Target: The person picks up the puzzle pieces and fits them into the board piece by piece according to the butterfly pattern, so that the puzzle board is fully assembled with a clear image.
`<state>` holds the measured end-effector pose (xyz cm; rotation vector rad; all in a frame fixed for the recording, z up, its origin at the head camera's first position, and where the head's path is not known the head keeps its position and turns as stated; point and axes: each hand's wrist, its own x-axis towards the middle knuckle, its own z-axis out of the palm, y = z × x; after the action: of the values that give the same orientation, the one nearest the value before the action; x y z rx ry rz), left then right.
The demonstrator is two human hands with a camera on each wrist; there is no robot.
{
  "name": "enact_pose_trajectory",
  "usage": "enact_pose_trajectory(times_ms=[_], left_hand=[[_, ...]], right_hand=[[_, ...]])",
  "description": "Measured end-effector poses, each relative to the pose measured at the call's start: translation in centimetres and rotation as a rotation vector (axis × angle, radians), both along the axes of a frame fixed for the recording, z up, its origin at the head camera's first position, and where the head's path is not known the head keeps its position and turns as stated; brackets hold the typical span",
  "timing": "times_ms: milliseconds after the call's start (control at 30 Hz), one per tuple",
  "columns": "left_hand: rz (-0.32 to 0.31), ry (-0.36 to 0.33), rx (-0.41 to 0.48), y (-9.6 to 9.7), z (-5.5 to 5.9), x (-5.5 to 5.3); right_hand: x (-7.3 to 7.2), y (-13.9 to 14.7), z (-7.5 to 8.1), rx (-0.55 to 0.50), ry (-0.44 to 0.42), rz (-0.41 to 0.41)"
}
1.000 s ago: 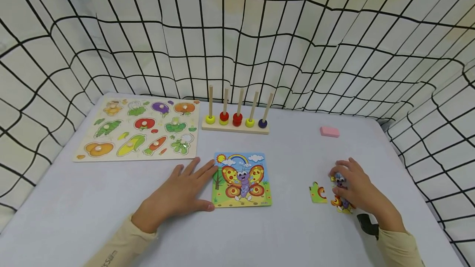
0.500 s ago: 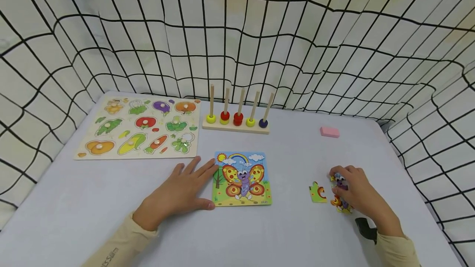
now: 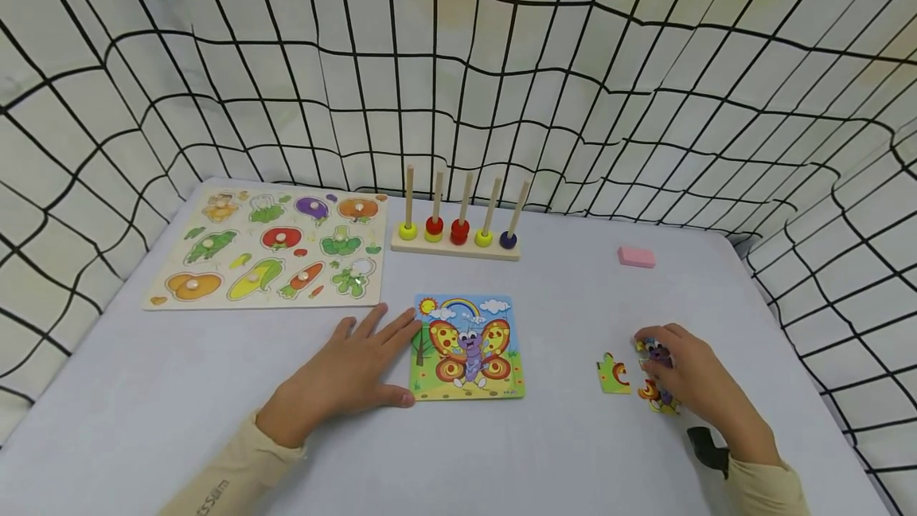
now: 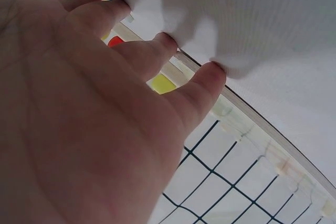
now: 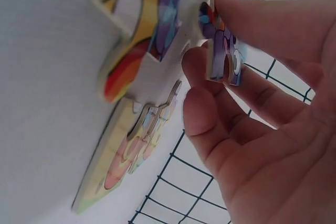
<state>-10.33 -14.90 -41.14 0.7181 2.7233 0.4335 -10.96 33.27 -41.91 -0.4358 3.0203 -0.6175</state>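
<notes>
Now right hand (image 3: 689, 375) farther from block (image 3: 637, 257)

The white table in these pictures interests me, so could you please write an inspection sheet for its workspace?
Surface: white table, flat, pale.
Job's things: butterfly board lying flat; loose puzzle pieces toward the right.
Clutter: vegetable board, ring stacker, pink block.
Left hand: fingers spread at the butterfly board's left edge.
Right hand: pinches a purple puzzle piece.
Cables: nothing seen.
Surroundings: black net behind and on both sides.
</notes>
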Motion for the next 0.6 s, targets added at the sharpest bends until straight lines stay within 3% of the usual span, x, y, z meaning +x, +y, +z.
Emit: enact_pose_trajectory(times_ms=[133,600], left_hand=[[0.003,-0.003,0.001,-0.01,0.00,0.01],[0.006,-0.004,0.006,0.01,-0.06,0.04]], right_hand=[[-0.06,-0.08,0.07,-0.008,0.021,-0.009],[0.00,-0.61,0.56,-0.052,-0.030,-0.104]])
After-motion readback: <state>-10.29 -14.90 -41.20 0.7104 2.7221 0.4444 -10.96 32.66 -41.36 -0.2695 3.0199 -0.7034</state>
